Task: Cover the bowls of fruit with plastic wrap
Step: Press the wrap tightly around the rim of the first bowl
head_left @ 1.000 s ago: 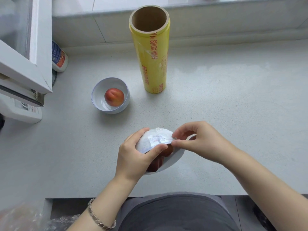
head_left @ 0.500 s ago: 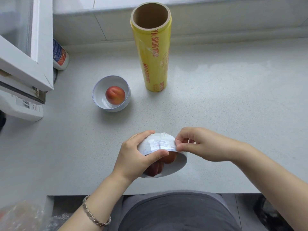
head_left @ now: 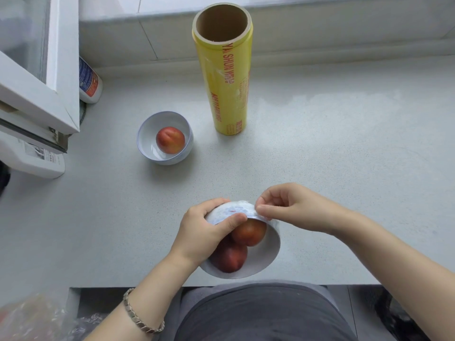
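Observation:
A white near bowl with two red fruits is tilted toward me at the counter's front edge. My left hand grips its far left side, thumb over the rim. My right hand pinches clear plastic wrap against the bowl's outer wall at the top. A second white bowl holding one red fruit stands further back on the left, with no wrap visible on it. A tall yellow roll of plastic wrap stands upright behind.
The grey counter ends at a raised ledge at the back. A white window frame juts in at the left, with a white bottle behind it. Crumpled plastic bags lie at the lower left, below the counter edge.
The near bowl has tilted more toward me, showing more of the fruits inside. My right hand's fingers have shifted slightly along the rim, still pinching the wrap.

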Available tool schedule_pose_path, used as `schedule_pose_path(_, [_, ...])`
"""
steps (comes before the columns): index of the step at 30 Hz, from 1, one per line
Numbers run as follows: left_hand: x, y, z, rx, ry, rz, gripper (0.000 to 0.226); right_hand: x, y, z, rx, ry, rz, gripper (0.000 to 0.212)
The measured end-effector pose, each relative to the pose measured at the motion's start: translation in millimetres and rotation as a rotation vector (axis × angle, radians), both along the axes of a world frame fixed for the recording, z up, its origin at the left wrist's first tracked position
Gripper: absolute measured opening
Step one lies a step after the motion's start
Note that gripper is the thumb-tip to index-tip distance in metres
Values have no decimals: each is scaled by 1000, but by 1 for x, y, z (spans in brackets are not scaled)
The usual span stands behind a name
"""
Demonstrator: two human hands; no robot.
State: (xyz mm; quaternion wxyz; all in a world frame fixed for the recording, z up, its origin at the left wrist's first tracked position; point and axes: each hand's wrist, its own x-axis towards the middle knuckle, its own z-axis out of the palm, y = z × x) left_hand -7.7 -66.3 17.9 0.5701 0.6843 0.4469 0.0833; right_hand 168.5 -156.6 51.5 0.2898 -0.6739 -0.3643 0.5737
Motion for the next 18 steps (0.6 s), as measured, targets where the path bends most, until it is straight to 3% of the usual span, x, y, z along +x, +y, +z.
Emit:
schedule_pose_path(4, [1,0,-1,-20,0,-8,42,-1,-2,-7,-35,9,-76,16])
schedule_pose_path(12, [1,4,-6,-63,-19,42,55,4,-5,-3,-17,63,0,8])
schedule_pose_path(18, [2,3,-5,-90,-31,-1,44,7,-4,-2,-27,26,89,13])
